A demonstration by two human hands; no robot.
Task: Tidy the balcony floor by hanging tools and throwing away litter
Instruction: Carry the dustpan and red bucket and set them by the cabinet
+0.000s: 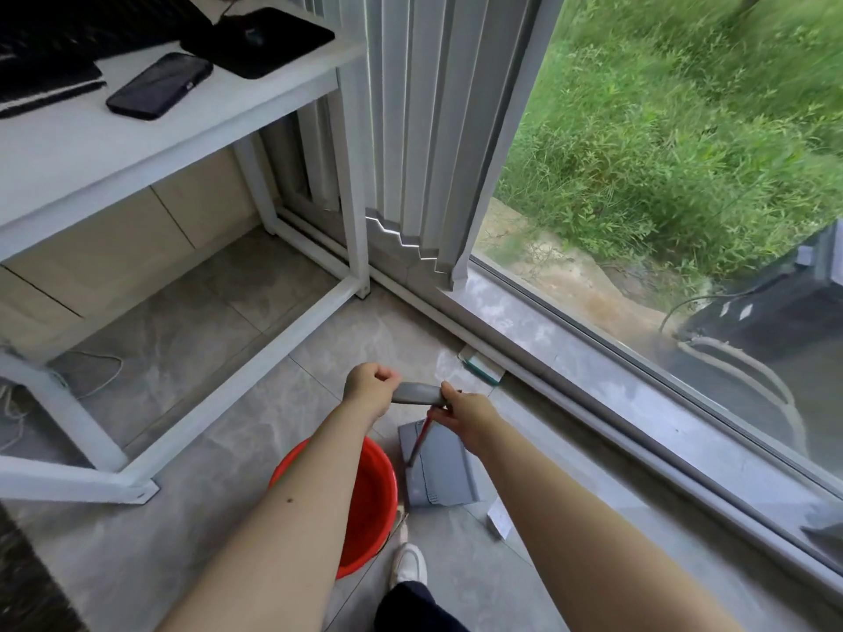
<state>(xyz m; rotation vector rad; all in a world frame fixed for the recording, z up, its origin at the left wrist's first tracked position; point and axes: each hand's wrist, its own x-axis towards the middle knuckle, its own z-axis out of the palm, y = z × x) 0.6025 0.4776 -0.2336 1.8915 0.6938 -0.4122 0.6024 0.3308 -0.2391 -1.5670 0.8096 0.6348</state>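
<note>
Your fingers on the right hand were curled around one end of the grey handle, and your left hand was clamped in a fist on the other end. No finger on either hand was spread. The two-handed grip kept the handle level and let the red pole drop straight to the grey dustpan below. The dustpan appeared to sit on or just above the floor, beside the red basin and near the window-track edge. This hold probably readied the tool for lifting to a hook. A white paper scrap lay on the floor just right of the dustpan, and a teal-edged packet rested against the window track, both uncollected.
</note>
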